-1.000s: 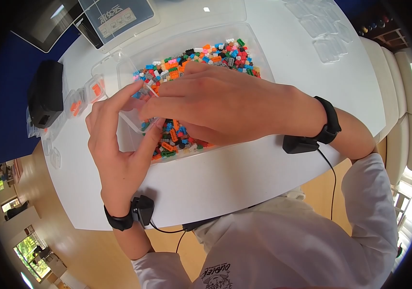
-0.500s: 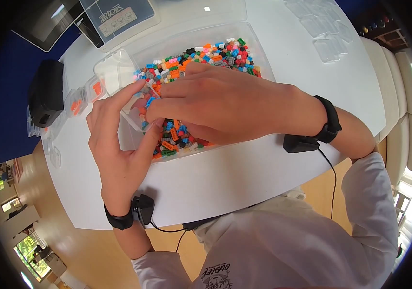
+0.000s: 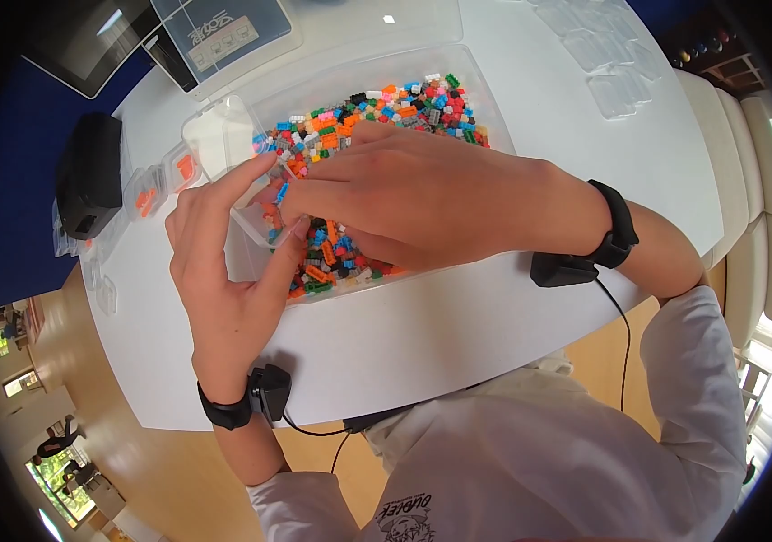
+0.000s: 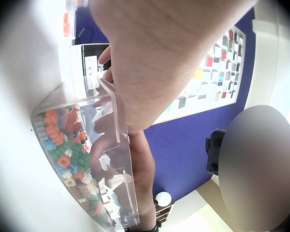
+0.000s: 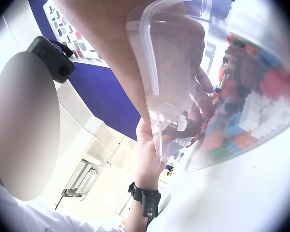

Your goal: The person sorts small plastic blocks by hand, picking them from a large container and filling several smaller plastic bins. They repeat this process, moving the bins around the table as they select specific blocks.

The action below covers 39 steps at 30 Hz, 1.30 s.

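Observation:
My left hand [image 3: 228, 271] holds a small clear box [image 3: 255, 226] between thumb and fingers, over the left part of a large clear bin [image 3: 487, 90]. Its pale open lid [image 3: 214, 135] leans out at the far left. My right hand [image 3: 431, 199] reaches across the bin from the right, fingers bent, tips at the small box beside the left thumb. A blue brick [image 3: 282, 193] shows by those tips; whether they pinch it I cannot tell. Mixed loose bricks [image 3: 318, 271] lie in the bin, seen through its wall in the left wrist view [image 4: 63, 150].
Small clear boxes with orange pieces [image 3: 145, 200] stand at the left, beside a black case [image 3: 88, 176]. Empty clear trays [image 3: 607, 54] lie at the far right. Behind the bin are a box with a dark blue panel [image 3: 228, 32] and a dark screen [image 3: 88, 41].
A blue brick has come into view by the right fingertips, which have shifted slightly. The small box's lid has swung a little outward, and my left hand has moved slightly right.

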Available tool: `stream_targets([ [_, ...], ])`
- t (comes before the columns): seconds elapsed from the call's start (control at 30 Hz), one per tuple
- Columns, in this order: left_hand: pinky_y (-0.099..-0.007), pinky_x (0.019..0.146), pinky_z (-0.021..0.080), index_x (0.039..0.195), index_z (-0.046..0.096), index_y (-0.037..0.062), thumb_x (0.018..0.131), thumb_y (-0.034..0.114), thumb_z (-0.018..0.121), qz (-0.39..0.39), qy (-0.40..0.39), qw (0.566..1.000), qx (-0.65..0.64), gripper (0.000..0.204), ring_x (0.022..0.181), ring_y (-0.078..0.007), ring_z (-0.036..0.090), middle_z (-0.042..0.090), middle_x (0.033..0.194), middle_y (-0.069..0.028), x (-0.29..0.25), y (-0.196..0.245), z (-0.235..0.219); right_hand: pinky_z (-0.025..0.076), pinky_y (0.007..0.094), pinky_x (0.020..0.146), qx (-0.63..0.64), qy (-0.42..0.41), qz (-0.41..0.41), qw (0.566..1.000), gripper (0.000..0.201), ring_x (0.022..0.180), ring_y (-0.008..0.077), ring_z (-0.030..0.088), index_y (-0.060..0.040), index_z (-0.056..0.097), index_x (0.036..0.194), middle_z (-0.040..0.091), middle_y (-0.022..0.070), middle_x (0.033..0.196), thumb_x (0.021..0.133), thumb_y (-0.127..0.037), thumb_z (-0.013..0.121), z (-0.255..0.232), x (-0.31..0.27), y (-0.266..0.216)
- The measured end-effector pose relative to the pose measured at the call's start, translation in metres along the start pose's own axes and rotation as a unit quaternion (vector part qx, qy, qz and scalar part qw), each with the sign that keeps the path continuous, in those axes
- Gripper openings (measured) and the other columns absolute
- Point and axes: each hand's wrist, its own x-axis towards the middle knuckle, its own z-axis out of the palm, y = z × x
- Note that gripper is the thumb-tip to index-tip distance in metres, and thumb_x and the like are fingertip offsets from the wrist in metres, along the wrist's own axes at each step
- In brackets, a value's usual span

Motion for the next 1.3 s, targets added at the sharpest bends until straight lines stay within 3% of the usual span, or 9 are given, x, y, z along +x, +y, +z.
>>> stream_targets([
  [0.23,-0.0422,0.107,0.047,0.146,0.078,0.0146,0.086,0.011,0.096,-0.015,-0.005,1.000,0.007,0.062,0.110,-0.0255,0.069,0.081,0.114,-0.0045,0.001,0.005,0.000,0.054,0.0472,0.091,0.030,0.046,-0.008,0.998,0.031,0.100,0.0338,0.075,-0.0112,0.066,0.120,0.076,0.0070,0.108,0.094,0.003,0.072,0.001,0.001,0.000],
  [0.33,-0.0422,0.107,0.047,0.146,0.078,0.0144,0.086,0.012,0.097,-0.015,-0.014,1.000,0.004,0.063,0.110,-0.0257,0.068,0.081,0.115,-0.0045,0.000,0.004,-0.001,0.057,0.0502,0.092,0.025,0.047,-0.013,0.998,0.024,0.099,0.0360,0.076,-0.0043,0.069,0.120,0.078,0.0105,0.108,0.097,-0.001,0.075,-0.002,0.002,-0.001],
  [0.53,-0.0424,0.108,0.046,0.147,0.078,0.0141,0.085,0.014,0.097,-0.019,-0.020,1.000,0.002,0.065,0.112,-0.0263,0.067,0.080,0.118,-0.0057,-0.001,0.003,-0.001,0.057,0.0490,0.092,0.024,0.059,-0.015,0.998,0.023,0.095,0.0364,0.077,-0.0009,0.069,0.118,0.078,0.0118,0.106,0.096,0.000,0.074,-0.001,0.002,-0.001],
  [0.87,-0.0422,0.108,0.045,0.147,0.077,0.0130,0.086,0.014,0.097,-0.019,-0.018,1.000,-0.001,0.064,0.111,-0.0270,0.068,0.079,0.121,-0.0072,-0.001,0.003,-0.001,0.057,0.0487,0.090,0.003,0.075,-0.024,0.997,0.026,0.095,0.0372,0.078,0.0017,0.067,0.123,0.079,0.0154,0.102,0.098,-0.001,0.074,-0.001,0.003,0.002],
  [1.07,-0.0421,0.107,0.045,0.147,0.077,0.0124,0.087,0.014,0.098,-0.021,-0.011,1.000,-0.005,0.063,0.109,-0.0270,0.068,0.079,0.117,-0.0066,0.001,0.005,-0.002,0.055,0.0481,0.090,-0.018,0.072,-0.025,0.997,0.029,0.096,0.0370,0.078,0.0007,0.066,0.126,0.079,0.0150,0.104,0.099,-0.003,0.074,-0.003,0.002,0.001],
  [1.17,-0.0450,0.116,0.045,0.146,0.076,0.0104,0.084,0.007,0.096,-0.035,-0.011,0.999,-0.011,0.066,0.110,-0.0238,0.071,0.081,0.110,-0.0056,0.000,0.006,-0.002,0.055,0.0483,0.090,-0.014,0.068,-0.016,0.997,0.030,0.096,0.0379,0.078,0.0004,0.064,0.127,0.079,0.0155,0.105,0.098,-0.003,0.073,-0.002,0.003,0.001],
  [1.3,-0.0430,0.114,0.047,0.146,0.076,0.0096,0.082,0.007,0.097,-0.034,-0.005,0.999,-0.019,0.067,0.111,-0.0236,0.071,0.081,0.111,-0.0059,-0.001,0.005,0.000,0.053,0.0476,0.087,0.008,0.084,-0.007,0.996,0.031,0.090,0.0383,0.075,-0.0011,0.060,0.124,0.077,0.0156,0.097,0.097,-0.004,0.075,-0.005,0.004,-0.001],
])
